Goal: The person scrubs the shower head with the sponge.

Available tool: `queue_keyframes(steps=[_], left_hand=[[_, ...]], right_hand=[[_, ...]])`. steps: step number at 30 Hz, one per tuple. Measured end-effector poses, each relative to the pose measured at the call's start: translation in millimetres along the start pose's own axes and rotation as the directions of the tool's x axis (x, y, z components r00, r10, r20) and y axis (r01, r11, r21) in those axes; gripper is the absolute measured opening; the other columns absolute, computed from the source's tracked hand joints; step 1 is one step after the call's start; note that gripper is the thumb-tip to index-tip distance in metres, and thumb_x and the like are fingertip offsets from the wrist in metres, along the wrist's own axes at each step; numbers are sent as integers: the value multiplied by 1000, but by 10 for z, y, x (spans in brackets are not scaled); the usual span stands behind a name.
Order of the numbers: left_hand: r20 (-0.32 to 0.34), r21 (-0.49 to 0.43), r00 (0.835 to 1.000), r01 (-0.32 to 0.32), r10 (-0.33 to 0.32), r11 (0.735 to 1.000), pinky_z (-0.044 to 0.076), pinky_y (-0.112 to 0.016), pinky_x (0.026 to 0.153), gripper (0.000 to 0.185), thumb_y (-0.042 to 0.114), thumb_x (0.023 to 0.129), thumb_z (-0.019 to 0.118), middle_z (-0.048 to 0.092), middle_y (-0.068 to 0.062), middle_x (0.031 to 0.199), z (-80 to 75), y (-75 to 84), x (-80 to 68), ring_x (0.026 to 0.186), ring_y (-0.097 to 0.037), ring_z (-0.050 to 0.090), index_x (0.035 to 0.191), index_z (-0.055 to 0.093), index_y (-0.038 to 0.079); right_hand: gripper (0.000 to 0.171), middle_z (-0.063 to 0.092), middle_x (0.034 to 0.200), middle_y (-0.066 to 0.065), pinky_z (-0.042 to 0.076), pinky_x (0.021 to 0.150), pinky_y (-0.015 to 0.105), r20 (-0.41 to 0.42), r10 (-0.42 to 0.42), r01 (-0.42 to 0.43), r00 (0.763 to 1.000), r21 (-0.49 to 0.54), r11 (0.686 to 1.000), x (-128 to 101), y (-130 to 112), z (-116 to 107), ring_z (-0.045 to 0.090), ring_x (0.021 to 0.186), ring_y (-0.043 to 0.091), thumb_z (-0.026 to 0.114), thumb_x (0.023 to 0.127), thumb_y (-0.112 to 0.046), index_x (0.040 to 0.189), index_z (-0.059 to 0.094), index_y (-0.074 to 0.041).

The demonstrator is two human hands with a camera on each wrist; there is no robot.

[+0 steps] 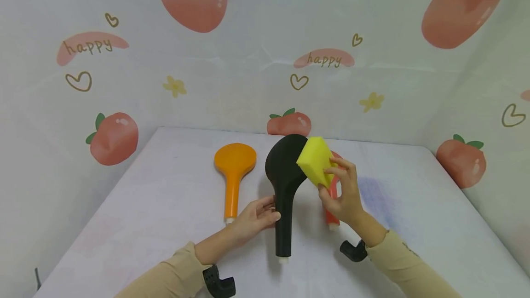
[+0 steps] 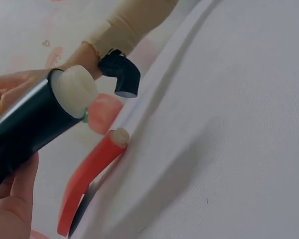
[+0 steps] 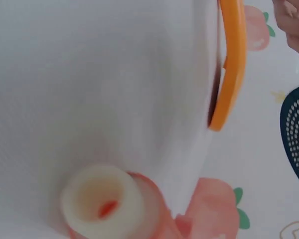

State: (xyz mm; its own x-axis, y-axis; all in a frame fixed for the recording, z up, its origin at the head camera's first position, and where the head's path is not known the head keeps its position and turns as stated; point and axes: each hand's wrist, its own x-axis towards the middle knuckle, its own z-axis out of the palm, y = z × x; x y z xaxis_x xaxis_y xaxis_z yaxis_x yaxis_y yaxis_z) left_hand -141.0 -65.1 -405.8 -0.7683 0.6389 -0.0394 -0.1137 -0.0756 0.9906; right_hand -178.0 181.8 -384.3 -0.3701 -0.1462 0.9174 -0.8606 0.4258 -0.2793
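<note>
A black shower head [image 1: 285, 164] is held upright above the table, its back toward the head camera. My left hand [image 1: 256, 217] grips its handle, thumb on the near side. The white connector [image 2: 77, 89] at the handle's bottom shows in the left wrist view. In the right wrist view its face with small nozzle holes [image 3: 296, 129] points away from the head camera's side. My right hand [image 1: 345, 192] pinches a yellow sponge [image 1: 313, 160] between thumb and fingers, at the right edge of the black head. Whether the sponge touches it I cannot tell.
An orange shower head [image 1: 234, 157] lies on the white table [image 1: 165, 197] left of the black one. A red shower head [image 1: 332, 217] lies to the right, partly hidden behind my right hand and the sponge. A fruit-printed cloth [image 1: 248, 72] hangs behind the table.
</note>
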Motion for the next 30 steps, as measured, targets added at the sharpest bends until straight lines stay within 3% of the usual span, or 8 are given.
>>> queue_keyframes(steps=[4,9,13,20,23,30], left_hand=[[15,29,1000,-5,5,1000,47,-32,100,72,30,91,59,40,-24,141,-10,-15,-2,120,-20,52,144,24,-4],[26,72,1000,-15,13,997,47,-29,100,70,28,92,58,41,-24,139,-4,-29,-2,122,-22,50,145,24,-3],[-11,110,1000,-25,27,994,47,-29,100,66,26,92,58,44,-21,136,2,-17,1,121,-25,50,145,26,0],[-101,150,993,-43,59,988,46,-26,99,62,23,92,58,45,-18,138,-21,25,15,120,-28,50,144,29,3],[-112,189,991,-46,68,981,47,-23,99,62,21,92,58,45,-16,138,-20,31,20,118,-26,49,144,30,4],[-107,298,989,-64,100,952,49,-24,97,59,17,92,58,44,-14,139,32,20,23,117,-27,47,144,32,4]], right_hand=[[35,47,114,30,39,100,17,-19,49,-49,999,20,999,106,34,-23,46,111,29,55,69,-2,101,51,12],[36,48,115,30,38,95,20,-29,152,-151,988,56,987,229,35,-62,46,114,13,52,72,4,107,50,13],[33,51,112,27,36,85,23,-34,197,-195,980,60,979,219,19,-87,45,109,5,50,74,4,106,50,12],[35,56,115,5,38,78,18,-6,188,-187,982,82,979,127,-27,-115,47,96,6,50,73,7,107,51,13],[33,57,115,-2,39,77,14,-20,191,-188,981,102,977,159,-17,-122,49,90,7,49,78,5,110,51,14],[29,55,111,-22,40,81,14,-15,321,-315,947,150,937,330,-1,-180,51,90,3,44,91,-3,114,50,13]])
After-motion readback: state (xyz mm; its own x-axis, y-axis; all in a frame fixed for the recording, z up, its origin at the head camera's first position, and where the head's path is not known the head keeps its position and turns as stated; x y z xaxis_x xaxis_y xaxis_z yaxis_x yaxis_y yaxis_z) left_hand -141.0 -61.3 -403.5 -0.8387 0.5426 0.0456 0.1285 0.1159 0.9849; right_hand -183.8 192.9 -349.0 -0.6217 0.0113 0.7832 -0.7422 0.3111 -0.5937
